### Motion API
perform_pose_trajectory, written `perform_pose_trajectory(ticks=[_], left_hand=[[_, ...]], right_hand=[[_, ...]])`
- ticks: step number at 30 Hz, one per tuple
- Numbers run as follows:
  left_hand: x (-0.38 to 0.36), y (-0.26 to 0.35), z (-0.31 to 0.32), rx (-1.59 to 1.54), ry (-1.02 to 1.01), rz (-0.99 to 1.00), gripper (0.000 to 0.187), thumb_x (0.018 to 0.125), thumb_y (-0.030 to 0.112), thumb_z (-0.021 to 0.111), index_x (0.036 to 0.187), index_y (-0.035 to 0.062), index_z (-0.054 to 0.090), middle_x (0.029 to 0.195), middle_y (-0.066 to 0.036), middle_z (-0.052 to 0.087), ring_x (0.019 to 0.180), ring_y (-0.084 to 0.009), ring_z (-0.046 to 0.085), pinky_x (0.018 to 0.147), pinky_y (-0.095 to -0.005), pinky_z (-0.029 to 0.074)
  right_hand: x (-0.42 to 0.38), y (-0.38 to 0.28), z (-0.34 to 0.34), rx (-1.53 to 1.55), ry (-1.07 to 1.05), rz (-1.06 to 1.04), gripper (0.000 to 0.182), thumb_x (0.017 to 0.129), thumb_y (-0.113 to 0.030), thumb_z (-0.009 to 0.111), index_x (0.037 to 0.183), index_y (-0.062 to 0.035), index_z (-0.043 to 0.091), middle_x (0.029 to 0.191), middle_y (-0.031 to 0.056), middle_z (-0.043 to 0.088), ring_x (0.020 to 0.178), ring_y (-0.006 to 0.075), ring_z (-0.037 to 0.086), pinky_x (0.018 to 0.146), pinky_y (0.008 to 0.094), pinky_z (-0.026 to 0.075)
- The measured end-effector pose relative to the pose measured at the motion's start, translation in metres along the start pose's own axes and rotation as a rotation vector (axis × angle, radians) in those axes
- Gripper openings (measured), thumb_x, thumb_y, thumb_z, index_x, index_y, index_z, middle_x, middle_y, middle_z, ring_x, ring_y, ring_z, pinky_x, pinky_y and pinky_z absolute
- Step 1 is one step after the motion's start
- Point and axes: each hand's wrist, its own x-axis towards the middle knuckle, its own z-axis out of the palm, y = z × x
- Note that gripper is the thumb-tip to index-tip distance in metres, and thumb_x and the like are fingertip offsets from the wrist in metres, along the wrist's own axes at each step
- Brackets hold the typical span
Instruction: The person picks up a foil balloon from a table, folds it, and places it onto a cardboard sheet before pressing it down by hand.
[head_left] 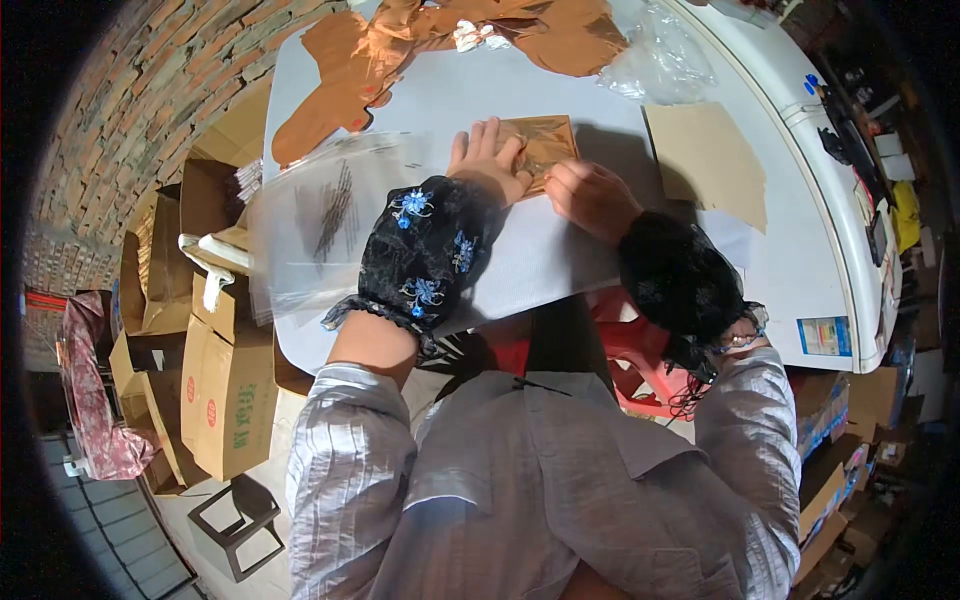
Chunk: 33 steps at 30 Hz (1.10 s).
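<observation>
On the white table (540, 260) lies a flat square brown packet (548, 140) with a shiny clear surface. My left hand (488, 163) presses on its left side, fingers spread and pointing away from me. At the packet's lower right corner is my right hand (592, 198), its fingers bent and pressed together; whatever they pinch is too small to make out. Black lace sleeve covers are on both forearms, the left one with blue flowers. A stack of clear plastic sheets (330, 210) lies left of my left forearm.
Brown cut-out pieces (340, 80) spread along the table's far side, with crumpled clear plastic (665, 60) beside them. Cardboard (708, 160) lies at the right. Left of the table stand open cartons (228, 395); a red stool (640, 360) is under the near edge.
</observation>
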Motion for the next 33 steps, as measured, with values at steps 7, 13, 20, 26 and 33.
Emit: perform_pose_trajectory(ticks=[7, 13, 20, 26, 33], left_hand=[[0.002, 0.0, -0.006, 0.004, -0.044, -0.007, 0.062, 0.089, 0.044, 0.047, 0.146, 0.0235, 0.037, 0.159, -0.02, 0.019, 0.147, -0.0355, 0.018, 0.118, -0.052, 0.011], [0.001, -0.002, -0.005, 0.022, -0.021, 0.019, 0.06, 0.091, 0.045, 0.047, 0.146, 0.0237, 0.037, 0.158, -0.02, 0.021, 0.147, -0.0361, 0.02, 0.117, -0.0526, 0.013], [0.004, -0.007, -0.001, 0.027, -0.043, 0.036, 0.053, 0.095, 0.039, 0.043, 0.145, 0.0218, 0.038, 0.159, -0.019, 0.019, 0.147, -0.0359, 0.019, 0.117, -0.0528, 0.013], [0.003, -0.011, -0.005, 0.174, -0.048, 0.151, 0.042, 0.098, 0.032, 0.04, 0.136, 0.0194, 0.051, 0.157, -0.014, 0.025, 0.147, -0.0345, 0.02, 0.115, -0.0562, 0.017], [0.015, -0.012, -0.027, 0.051, -0.266, 0.068, 0.047, 0.098, 0.032, 0.041, 0.144, 0.0262, 0.044, 0.16, -0.007, 0.025, 0.149, -0.0284, 0.018, 0.112, -0.0643, 0.015]], right_hand=[[0.009, 0.002, -0.004, 0.028, 0.087, -0.054, 0.023, 0.081, -0.014, 0.062, 0.102, -0.0046, 0.064, 0.11, 0.01, 0.064, 0.106, 0.0254, 0.061, 0.09, 0.0334, 0.051], [0.009, -0.001, 0.003, -0.031, 0.174, -0.093, 0.019, 0.082, -0.015, 0.057, 0.093, -0.0004, 0.062, 0.099, 0.0157, 0.066, 0.102, 0.0295, 0.063, 0.088, 0.0364, 0.053], [0.024, -0.005, 0.011, -0.077, 0.272, -0.015, 0.019, 0.08, -0.015, 0.058, 0.091, -0.0001, 0.062, 0.096, 0.0145, 0.067, 0.097, 0.03, 0.065, 0.087, 0.038, 0.053], [0.029, -0.004, 0.025, -0.166, 0.214, 0.013, 0.021, 0.08, -0.015, 0.058, 0.094, -0.0001, 0.064, 0.096, 0.0146, 0.068, 0.095, 0.0294, 0.067, 0.086, 0.0385, 0.054], [0.024, 0.0, 0.014, -0.149, 0.262, 0.01, 0.024, 0.082, -0.016, 0.056, 0.099, -0.0008, 0.064, 0.102, 0.0153, 0.069, 0.097, 0.0293, 0.068, 0.085, 0.0384, 0.057]])
